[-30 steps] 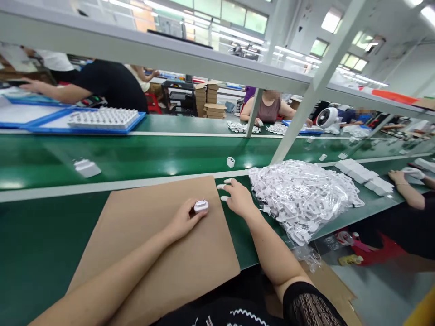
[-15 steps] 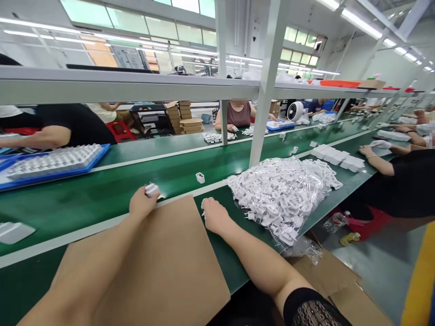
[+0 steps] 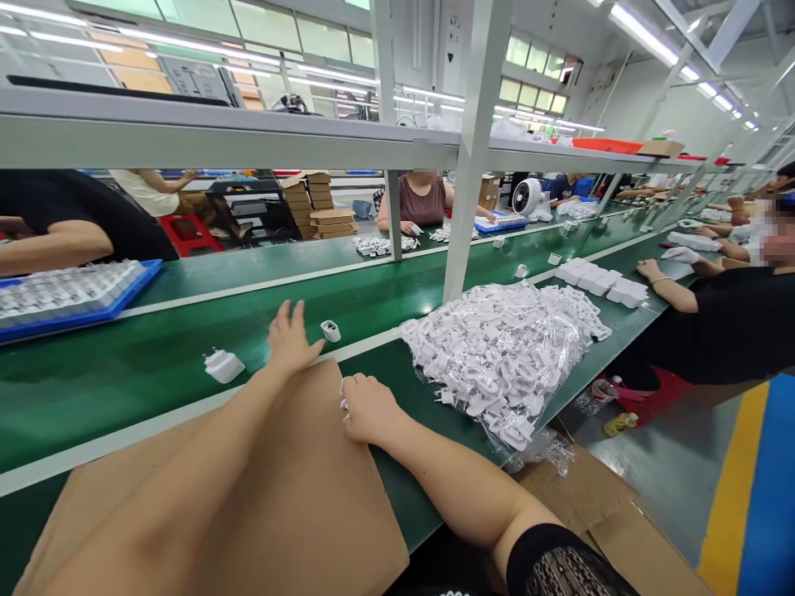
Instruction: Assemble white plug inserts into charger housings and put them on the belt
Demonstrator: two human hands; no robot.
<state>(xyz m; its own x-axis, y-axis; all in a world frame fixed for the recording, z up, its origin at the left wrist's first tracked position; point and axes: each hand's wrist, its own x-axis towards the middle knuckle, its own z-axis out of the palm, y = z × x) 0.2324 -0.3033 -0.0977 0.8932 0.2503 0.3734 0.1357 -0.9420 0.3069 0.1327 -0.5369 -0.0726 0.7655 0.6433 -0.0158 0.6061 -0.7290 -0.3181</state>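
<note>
My left hand (image 3: 291,338) reaches over the green conveyor belt with its fingers spread and nothing in them. Just right of its fingertips lies a small white plug housing (image 3: 330,331) with a dark opening at its end. A white charger plug (image 3: 224,366) with metal pins rests on the belt, left of my left wrist. My right hand (image 3: 371,410) is closed at the right edge of a brown cardboard sheet (image 3: 310,497). Small white plastic parts (image 3: 344,396) show at its fingertips, mostly hidden by the fingers.
A plastic bag heaped with white plug housings (image 3: 503,356) lies right of my right hand. White blocks (image 3: 599,280) stand beyond it. A metal post (image 3: 469,165) rises behind the belt, under a shelf. Co-workers sit across and at right; a blue tray (image 3: 80,302) is far left.
My left hand has let go of the white charger plug on the belt and moved right with fingers spread. The plug housing has come nearer that hand. My right hand stays closed.
</note>
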